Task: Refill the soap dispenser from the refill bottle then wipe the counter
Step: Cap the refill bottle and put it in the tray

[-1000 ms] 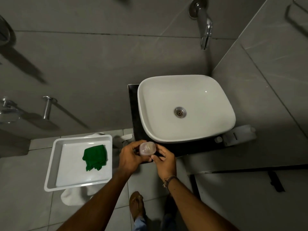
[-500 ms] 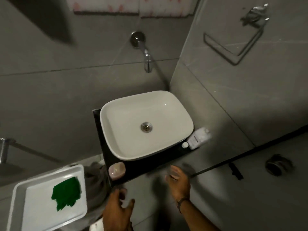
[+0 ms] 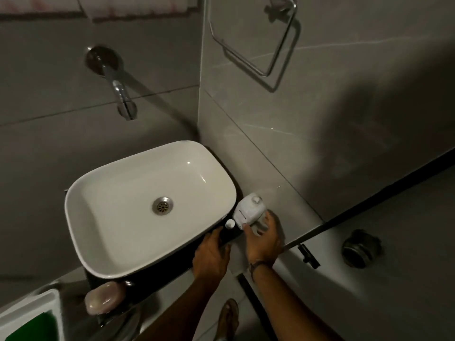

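Head view, right hand [image 3: 262,238] gripping white bottle [image 3: 248,211]

A single head-worn wide-angle camera looks steeply down from above and slightly in front of the white basin [image 3: 138,212], which fills the centre. The wall tap [image 3: 121,94] lies toward 12 o'clock, the corner wall with its towel ring [image 3: 266,45] toward 1 o'clock. Both forearms enter from 6 o'clock, close beneath the lens. Straight lines bow near the edges.
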`<state>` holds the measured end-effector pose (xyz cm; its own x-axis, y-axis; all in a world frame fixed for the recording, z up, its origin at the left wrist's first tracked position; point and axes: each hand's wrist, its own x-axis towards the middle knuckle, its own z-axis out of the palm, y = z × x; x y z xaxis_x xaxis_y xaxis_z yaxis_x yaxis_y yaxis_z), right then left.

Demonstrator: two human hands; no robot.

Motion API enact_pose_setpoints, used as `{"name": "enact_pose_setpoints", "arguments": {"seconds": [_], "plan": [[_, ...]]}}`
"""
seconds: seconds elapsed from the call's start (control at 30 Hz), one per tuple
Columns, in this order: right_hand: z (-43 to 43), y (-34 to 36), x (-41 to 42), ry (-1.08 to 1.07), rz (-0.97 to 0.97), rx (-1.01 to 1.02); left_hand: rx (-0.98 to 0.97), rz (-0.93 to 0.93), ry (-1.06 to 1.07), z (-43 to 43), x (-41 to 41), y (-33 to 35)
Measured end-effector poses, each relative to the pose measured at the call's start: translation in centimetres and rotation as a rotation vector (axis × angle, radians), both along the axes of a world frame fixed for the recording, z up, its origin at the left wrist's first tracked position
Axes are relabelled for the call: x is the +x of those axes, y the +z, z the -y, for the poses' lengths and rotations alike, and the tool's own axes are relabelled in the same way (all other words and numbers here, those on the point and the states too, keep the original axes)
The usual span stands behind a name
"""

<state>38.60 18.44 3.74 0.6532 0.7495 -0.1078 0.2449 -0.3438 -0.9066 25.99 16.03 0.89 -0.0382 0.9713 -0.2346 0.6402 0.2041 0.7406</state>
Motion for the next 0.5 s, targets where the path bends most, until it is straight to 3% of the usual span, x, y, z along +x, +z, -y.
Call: {"name": "enact_pose_setpoints", "arguments": {"seconds": [0.17, 0.5], "plan": [[-1.1, -0.9, 0.2, 0.009, 0.195, -0.064, -0.079, -0.102, -0.043, -3.0, 3.3, -1.7], [-2.9, -1.3, 0.7, 0.019, 0.303, -0.127, -0.134, -0.321, -0.014, -5.8, 5.5, -4.6]]}}
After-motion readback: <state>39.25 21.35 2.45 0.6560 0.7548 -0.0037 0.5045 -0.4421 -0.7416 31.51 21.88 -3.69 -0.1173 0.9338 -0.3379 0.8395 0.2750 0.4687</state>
